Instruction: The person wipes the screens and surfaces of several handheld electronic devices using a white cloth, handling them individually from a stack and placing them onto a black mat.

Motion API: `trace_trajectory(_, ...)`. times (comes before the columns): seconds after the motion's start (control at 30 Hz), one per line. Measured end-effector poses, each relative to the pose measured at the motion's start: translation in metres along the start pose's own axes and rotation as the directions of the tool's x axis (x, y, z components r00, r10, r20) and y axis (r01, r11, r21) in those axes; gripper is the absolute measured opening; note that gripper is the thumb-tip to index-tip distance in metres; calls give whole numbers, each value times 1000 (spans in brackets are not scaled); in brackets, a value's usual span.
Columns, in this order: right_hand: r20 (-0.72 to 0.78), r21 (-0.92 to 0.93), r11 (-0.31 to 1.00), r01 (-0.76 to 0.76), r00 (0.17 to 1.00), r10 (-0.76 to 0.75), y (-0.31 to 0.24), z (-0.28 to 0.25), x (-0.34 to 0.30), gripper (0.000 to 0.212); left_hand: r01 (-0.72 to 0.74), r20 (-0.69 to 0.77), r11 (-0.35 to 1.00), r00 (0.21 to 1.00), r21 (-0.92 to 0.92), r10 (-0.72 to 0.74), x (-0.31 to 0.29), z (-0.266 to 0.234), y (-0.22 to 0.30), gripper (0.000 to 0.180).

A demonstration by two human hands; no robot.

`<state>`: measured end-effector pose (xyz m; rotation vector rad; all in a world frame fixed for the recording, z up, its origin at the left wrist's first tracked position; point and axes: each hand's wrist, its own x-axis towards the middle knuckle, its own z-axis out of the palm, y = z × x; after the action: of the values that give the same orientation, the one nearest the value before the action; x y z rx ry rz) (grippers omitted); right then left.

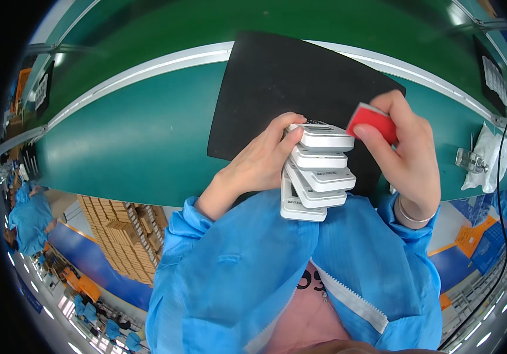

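Observation:
A fanned-out stack of several flat white devices [325,177] with rounded corners stands close in front of my chest. My left hand [268,147] grips the top device [326,139] at its left side, thumb near the front and fingers behind. Small dark keys and a grey window show on the upper face of that device. Between the thumb and bent fingers of my right hand [408,154] is a small red pad [374,121] with a pale grey edge. It hangs just right of the top device, apart from it. The far fingers of this hand are blurred.
Beneath the hands a black mat [289,76] lies on the green table [129,133]. At the right are a clear plastic bag [489,159], a small metal clamp [470,160] and a black cable [503,206]. Stacked brown cartons [124,236] stand beyond the left edge.

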<state>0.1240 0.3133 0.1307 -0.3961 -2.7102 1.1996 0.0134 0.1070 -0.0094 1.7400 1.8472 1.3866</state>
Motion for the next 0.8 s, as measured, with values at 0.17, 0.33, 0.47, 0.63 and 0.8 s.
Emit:
trace_trajectory(0.17, 75, -19, 999, 35, 997, -34, -1, 9, -1, 22, 4, 3, 1000, 1000, -18, -4, 0, -2, 1, 110)
trace_trajectory(0.33, 56, -194, 953, 232, 973, -225, -11, 24, 6, 19, -35, -27, 999, 999, -23, 35, -2, 6, -8, 110)
trace_trajectory(0.47, 72, -154, 921, 357, 934, -350, -17, 37, 17, 16, 157, 234, 987, 961, -37, -144, 3, -4, 1, 108)
trace_trajectory(0.63, -108, 73, 997, 25, 994, -17, 3, 10, -5, 19, 81, 51, 996, 995, 22, -82, 1, -5, 5, 90)
trace_trajectory(0.8, 19, -124, 984, 129, 992, -128, -2, 19, -6, 19, 91, 53, 995, 994, 40, -93, 1, -3, 3, 91)
